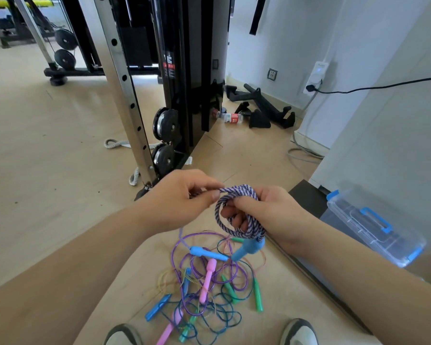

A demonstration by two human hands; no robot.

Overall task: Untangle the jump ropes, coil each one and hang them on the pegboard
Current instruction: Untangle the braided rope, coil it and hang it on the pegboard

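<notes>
A purple-and-white braided jump rope [220, 215] is wound in loops around the fingers of my right hand [266, 215], which grips the coil. Its blue handle [246, 249] dangles under that hand. My left hand [184, 197] pinches the rope's free strand just left of the coil. On the floor below lies a tangled pile of thin jump ropes [204, 290] in purple, teal and yellow, with blue, pink and green handles. No pegboard is in view.
A black cable machine with a steel upright [125, 95] stands ahead on the left. A clear plastic box with blue latches [373, 227] sits at the right by a white wall. Black handles and a bottle [232, 118] lie further back. My shoes show at the bottom edge.
</notes>
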